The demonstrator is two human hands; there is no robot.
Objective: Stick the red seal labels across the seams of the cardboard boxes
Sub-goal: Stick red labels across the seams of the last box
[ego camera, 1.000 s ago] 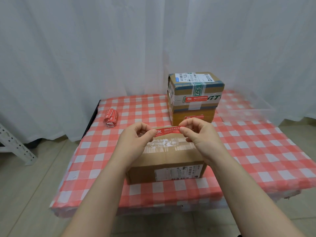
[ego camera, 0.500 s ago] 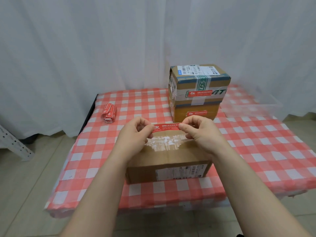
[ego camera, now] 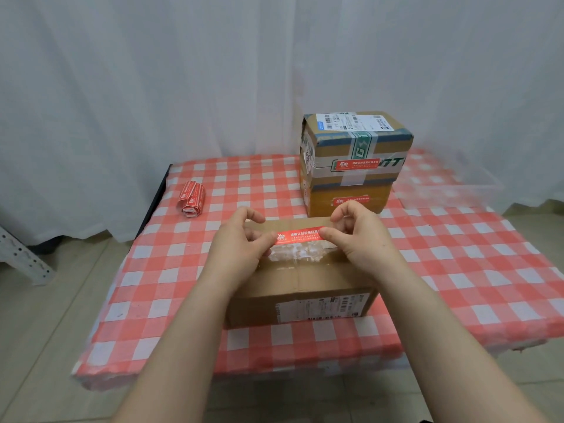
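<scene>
Over the near cardboard box (ego camera: 305, 288), on the red-checked tablecloth (ego camera: 171, 270), your left hand (ego camera: 241, 248) and right hand (ego camera: 360, 239) each pinch one end of a red seal label (ego camera: 300, 235) between thumb and forefinger. You hold it level, just beyond the clear-taped seam (whether it touches the cardboard, I cannot tell). Behind stands a taller taped parcel (ego camera: 357, 141) with two more red seals (ego camera: 355, 164) on its front. A folded strip of spare labels (ego camera: 191, 199) lies well to the left.

red-and-white checked tablecloth (ego camera: 183, 270), plain brown front box (ego camera: 305, 282), red seal label (ego camera: 300, 235) with white print, white curtain (ego camera: 183, 71), brown rear box (ego camera: 351, 190) with green-white tape
</scene>
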